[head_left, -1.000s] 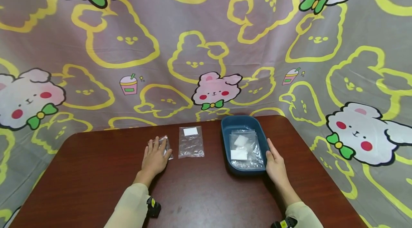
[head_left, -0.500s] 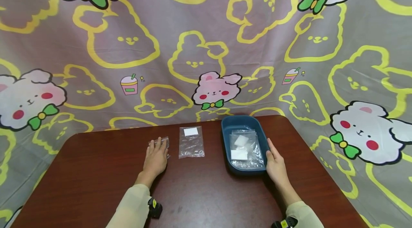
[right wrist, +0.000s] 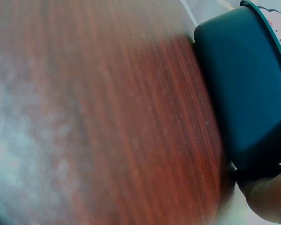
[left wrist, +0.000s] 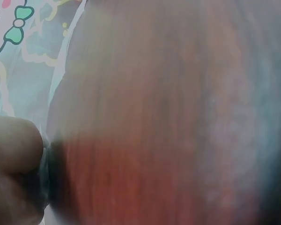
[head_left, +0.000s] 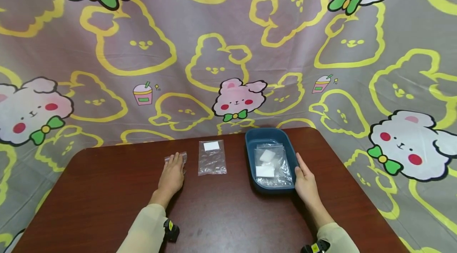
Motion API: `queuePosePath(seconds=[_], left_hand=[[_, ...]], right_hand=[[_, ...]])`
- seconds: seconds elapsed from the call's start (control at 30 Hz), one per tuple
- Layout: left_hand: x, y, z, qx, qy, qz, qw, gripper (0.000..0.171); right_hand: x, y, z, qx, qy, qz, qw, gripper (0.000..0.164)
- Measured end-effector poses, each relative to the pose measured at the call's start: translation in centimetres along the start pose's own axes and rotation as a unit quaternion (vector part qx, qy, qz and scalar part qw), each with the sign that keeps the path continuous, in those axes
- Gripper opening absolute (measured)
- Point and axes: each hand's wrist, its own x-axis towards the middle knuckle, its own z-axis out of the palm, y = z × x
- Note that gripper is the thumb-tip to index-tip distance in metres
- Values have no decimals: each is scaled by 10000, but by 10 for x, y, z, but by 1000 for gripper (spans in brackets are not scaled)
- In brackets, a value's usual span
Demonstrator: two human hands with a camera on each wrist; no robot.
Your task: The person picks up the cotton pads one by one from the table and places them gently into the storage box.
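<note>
In the head view my left hand lies over a small clear plastic bag on the left half of the table. Its fingers are close together and the thumb is drawn in, gathering the bag, whose far edge shows past the fingertips. The left wrist view shows two digits with a sliver of plastic beside them. On the right, my right hand grips the right side of a dark blue tub, thumb at the rim. Clear bags with white labels lie inside the tub.
Another clear bag with a white label lies flat between the left hand and the tub. The brown wooden table ends at a patterned cloth hung behind it and along its sides.
My left thumb and fingers have drawn together over the bag, and the bag's right side has gone out of sight under the hand. My right hand and the tub have kept their place.
</note>
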Motion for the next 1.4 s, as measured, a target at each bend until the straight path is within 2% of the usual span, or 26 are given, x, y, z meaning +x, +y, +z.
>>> queuePosePath(seconds=[0.23,0.4,0.7,0.93,1.27,1.4], left_hand=[[-1,-1,-4,165,-130,23,9998,44],[1,2,-16,260,52,163,9995,43],[5,13,-48,558,503,327,9966,41],[7,30,-79,521,886,530,9933,40],[7,49,-113,587,870,606,9926,41],[7,53,-121,608,1050,722,9900,38]], right_hand=[[-3,0,-1,-25,-13,-56,10000,52],[-3,0,-1,16,-20,-108,9999,52],[-2,0,0,-5,6,-112,9999,52],[-3,2,0,-5,31,-97,9999,52],[-8,-1,-1,3,-16,33,10000,53],[-11,-1,-1,18,-31,53,10000,53]])
